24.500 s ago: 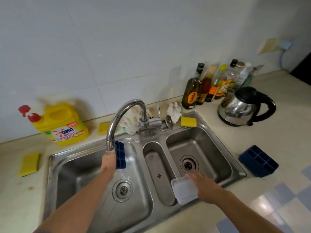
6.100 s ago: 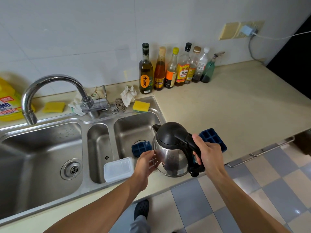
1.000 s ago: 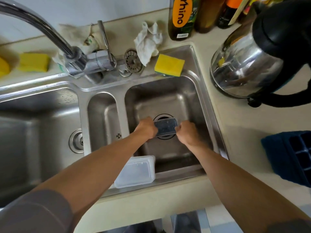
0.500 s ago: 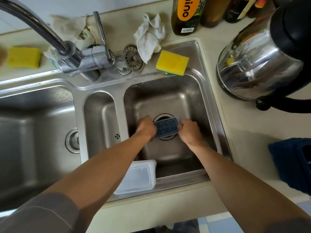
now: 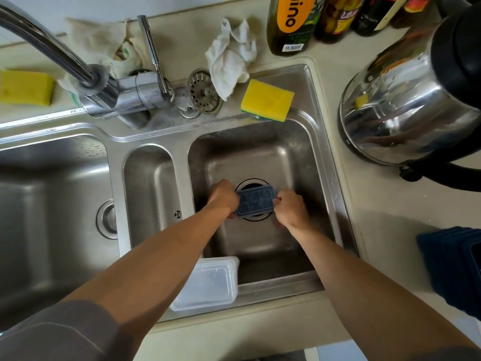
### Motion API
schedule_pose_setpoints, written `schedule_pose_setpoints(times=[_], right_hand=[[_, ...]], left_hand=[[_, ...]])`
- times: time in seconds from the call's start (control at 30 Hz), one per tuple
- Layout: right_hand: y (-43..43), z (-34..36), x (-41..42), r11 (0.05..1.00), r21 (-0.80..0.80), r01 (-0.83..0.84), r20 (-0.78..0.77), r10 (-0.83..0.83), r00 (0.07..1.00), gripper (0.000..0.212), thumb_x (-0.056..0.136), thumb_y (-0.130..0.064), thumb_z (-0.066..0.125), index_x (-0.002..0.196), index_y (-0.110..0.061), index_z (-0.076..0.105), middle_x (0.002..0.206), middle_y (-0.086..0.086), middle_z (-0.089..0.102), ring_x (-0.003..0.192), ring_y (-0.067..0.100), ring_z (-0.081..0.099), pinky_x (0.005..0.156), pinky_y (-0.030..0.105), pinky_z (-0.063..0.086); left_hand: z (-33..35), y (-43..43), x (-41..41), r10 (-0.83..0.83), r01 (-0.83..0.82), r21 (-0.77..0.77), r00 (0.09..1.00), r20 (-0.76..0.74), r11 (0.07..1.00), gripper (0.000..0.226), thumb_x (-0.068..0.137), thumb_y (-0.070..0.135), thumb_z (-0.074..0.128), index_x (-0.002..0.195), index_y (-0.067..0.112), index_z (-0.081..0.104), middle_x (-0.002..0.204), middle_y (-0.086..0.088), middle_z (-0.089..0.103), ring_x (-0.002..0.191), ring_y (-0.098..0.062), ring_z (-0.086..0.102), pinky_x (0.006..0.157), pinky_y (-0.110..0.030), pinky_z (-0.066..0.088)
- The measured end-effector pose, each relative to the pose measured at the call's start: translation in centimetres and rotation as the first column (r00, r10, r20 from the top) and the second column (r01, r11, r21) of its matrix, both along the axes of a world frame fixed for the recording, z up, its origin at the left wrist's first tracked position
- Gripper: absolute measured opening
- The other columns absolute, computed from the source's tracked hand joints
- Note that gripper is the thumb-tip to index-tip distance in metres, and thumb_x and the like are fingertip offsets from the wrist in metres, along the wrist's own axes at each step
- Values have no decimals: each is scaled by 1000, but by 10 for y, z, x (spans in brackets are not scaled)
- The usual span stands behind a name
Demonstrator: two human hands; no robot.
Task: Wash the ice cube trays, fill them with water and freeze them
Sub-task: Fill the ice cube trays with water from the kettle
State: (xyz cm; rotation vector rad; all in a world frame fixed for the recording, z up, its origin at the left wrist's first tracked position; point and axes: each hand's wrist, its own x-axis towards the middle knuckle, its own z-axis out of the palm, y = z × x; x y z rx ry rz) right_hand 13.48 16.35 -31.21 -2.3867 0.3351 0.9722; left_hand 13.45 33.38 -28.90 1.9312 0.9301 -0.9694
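A small dark blue ice cube tray point(image 5: 256, 201) with a clear lid on it lies low in the right sink basin point(image 5: 291, 157), over the drain. My left hand point(image 5: 223, 198) grips its left end. Its right end is gripped by my right hand point(image 5: 290, 209). A second blue ice cube tray point(image 5: 454, 264) sits on the counter at the right edge, partly cut off. One clear plastic lid point(image 5: 208, 284) rests on the sink's front rim, under my left forearm.
A steel kettle point(image 5: 411, 100) stands on the counter right of the sink. A yellow sponge point(image 5: 266, 100), a white rag point(image 5: 230, 57) and a drain strainer point(image 5: 204, 91) lie behind the basin. The faucet point(image 5: 86, 71) arches left. Bottles point(image 5: 291, 22) line the back.
Both hands hold the lidded tray in nearly the same spot over the drain; the view has shifted slightly, and my hands have pressed in a little at the tray's ends.
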Motion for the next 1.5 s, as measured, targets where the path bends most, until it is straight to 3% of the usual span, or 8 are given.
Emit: schedule_pose_setpoints(times=[0.1,0.2,0.77,0.97,1.03,1.13,1.27,1.5], right_hand=[[3,1,0,997,41,59,-31,-57,998,20,103,-13,51,95,-5,68,89,11,67,78,28,69,67,44,62],[2,2,0,992,78,97,-63,-92,994,21,103,-11,50,96,-3,67,89,13,69,79,32,71,73,52,63],[3,3,-11,980,135,146,-26,-144,989,22,107,-18,48,105,-6,65,99,16,70,90,33,71,80,53,62],[-12,28,-23,943,203,263,-93,-248,964,20,107,-16,49,99,-7,65,86,14,71,65,22,72,43,24,55],[-15,44,-32,928,250,275,-59,-269,961,18,107,-19,49,101,-9,64,78,9,70,50,12,68,40,17,49],[-16,78,-40,899,350,262,24,-288,957,19,107,-20,50,91,-15,61,69,7,70,44,10,66,42,19,50],[-22,134,-50,880,435,190,85,-250,964,24,105,-25,50,89,-13,63,67,8,71,44,15,66,43,26,54],[-43,228,-38,967,255,-7,431,-107,896,60,97,-62,47,63,-12,52,57,5,52,55,26,52,62,38,46]], left_hand=[[-3,4,0,22,-22,-9,1000,7,1000,14,95,-5,57,107,-6,65,110,-25,65,95,-43,68,74,-55,62],[-9,6,-6,-19,16,34,998,64,999,12,96,-3,52,96,0,64,104,-22,65,90,-40,69,75,-53,62],[-15,10,-6,-232,212,150,964,127,966,20,98,6,57,112,-1,69,112,-23,67,99,-38,68,86,-47,60],[16,-2,-7,-285,255,181,944,168,950,42,108,34,40,111,0,65,108,-21,68,88,-28,66,81,-39,54],[28,-7,-13,-126,79,166,947,297,983,52,106,50,33,109,8,63,92,-11,64,70,-14,58,64,-29,49],[50,-17,-24,63,-84,47,938,341,995,65,98,70,26,115,14,56,94,-9,60,75,-22,68,50,-32,59],[88,-27,-28,50,-135,176,906,421,975,63,100,65,24,95,13,60,73,-4,54,55,-19,63,35,-23,50],[181,-32,-31,-275,124,331,843,462,936,40,106,34,36,110,3,60,89,-13,67,73,-29,69,65,-39,60]])
